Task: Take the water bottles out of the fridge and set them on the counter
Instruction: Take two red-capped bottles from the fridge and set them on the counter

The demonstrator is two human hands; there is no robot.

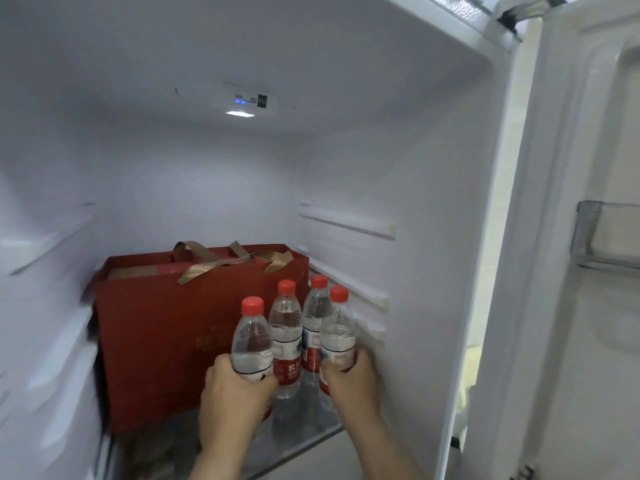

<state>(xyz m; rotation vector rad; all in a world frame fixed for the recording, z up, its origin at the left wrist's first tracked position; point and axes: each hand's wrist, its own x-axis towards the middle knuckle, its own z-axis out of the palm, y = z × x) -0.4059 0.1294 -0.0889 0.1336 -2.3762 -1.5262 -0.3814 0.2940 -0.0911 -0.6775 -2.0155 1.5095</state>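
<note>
Currently, head view: both hands reach into the fridge (pixel 433 237), each on one bottle.
Landmark: red bag (pixel 166 341), standing on the shelf (pixel 311 434).
Left bottle (pixel 252 341): just in front of the bag's right end, upright, red cap on.
Right bottle (pixel 337 334): right of the bag, upright, capped.
Middle bottle (pixel 286 341): against the bag's right end, between and behind the two held ones, standing free.
Back bottle (pixel 315 327): right of the bag's right end, behind the right bottle, standing free.
Left hand (pixel 235 393): fingers curled round the left bottle's labelled waist.
Right hand (pixel 349 382): fingers wrapped round the right bottle at label height.
Lifted or standing: cannot tell; both bases are hidden behind the hands.
Weight: they look full, so probably fairly heavy for their size, yet a one-handed load.
Stiffness: thin clear plastic likely gives under a hard squeeze; firm, not crushing, pressure suits it.
Slip: chilled plastic may be damp; the paper label should give better purchase than the bare shoulder.
Best hold: round the waist, as both hands have it; the capped neck is an alternative.
Fragility: low, since the caps are closed and plastic will not shatter.
Risk: drawing the front pair out could knock the middle bottle or back bottle over.
Counter: not in view.
</note>
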